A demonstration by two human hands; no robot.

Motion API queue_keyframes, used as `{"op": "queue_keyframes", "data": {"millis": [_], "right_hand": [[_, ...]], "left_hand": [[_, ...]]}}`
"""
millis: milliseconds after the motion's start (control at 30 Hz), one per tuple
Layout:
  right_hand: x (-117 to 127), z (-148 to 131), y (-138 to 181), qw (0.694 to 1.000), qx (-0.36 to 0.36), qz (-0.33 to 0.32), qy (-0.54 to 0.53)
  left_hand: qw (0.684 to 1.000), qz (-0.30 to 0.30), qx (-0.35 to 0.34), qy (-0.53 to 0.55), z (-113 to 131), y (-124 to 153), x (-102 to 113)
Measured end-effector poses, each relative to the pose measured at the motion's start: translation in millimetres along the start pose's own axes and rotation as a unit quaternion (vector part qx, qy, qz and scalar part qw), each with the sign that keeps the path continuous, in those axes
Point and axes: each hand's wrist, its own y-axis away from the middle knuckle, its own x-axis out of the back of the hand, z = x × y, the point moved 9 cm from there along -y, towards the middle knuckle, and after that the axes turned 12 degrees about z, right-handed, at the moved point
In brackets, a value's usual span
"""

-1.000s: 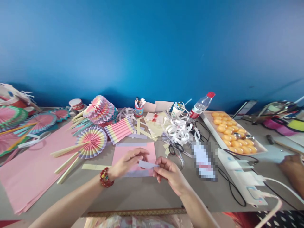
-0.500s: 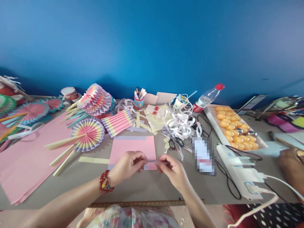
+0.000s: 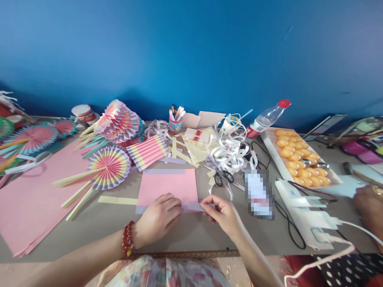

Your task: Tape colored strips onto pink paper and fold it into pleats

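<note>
A pink sheet of paper (image 3: 169,186) lies flat on the grey table, with a lilac band along its top edge. Along its lower edge runs a lilac paper strip (image 3: 193,207), its right end reaching past the sheet. My left hand (image 3: 160,219) rests palm down on the strip and the sheet's lower edge, fingers laid flat and holding nothing. At the strip's right end, my right hand (image 3: 221,213) pinches it between thumb and index finger. A pale yellow strip (image 3: 118,200) lies left of the sheet. Above it is a folded striped paper (image 3: 148,152).
Pleated paper fans (image 3: 109,167) and large pink sheets (image 3: 44,199) lie left. Scissors (image 3: 224,178), curled white paper strips (image 3: 230,153) and a blurred-out item (image 3: 259,195) are right. Beyond stand a bottle (image 3: 266,119), an orange-filled tray (image 3: 299,159) and a power strip (image 3: 305,219). Another person's hand (image 3: 369,207) shows far right.
My left hand has gone from pinching the lilac strip to lying flat over it. The strip has come down onto the sheet's lower edge; my right hand still pinches its end.
</note>
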Motion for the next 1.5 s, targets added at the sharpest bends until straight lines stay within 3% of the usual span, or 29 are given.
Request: {"op": "queue_keyframes", "data": {"millis": [100,300,767,1500], "right_hand": [[3,14,0,0.999,-0.035,-0.003,0.004],[-7,27,-2,0.998,-0.050,-0.028,0.023],[-10,27,-9,0.996,-0.038,-0.018,0.079],[-11,29,-10,0.996,-0.037,-0.011,0.085]], "left_hand": [[0.997,-0.009,-0.060,-0.057,4,11,-11],[0.992,-0.042,-0.072,-0.098,-1,21,-29],[0.993,-0.046,-0.063,-0.084,-6,21,-29],[0.988,-0.045,-0.055,-0.135,-4,16,-32]]}}
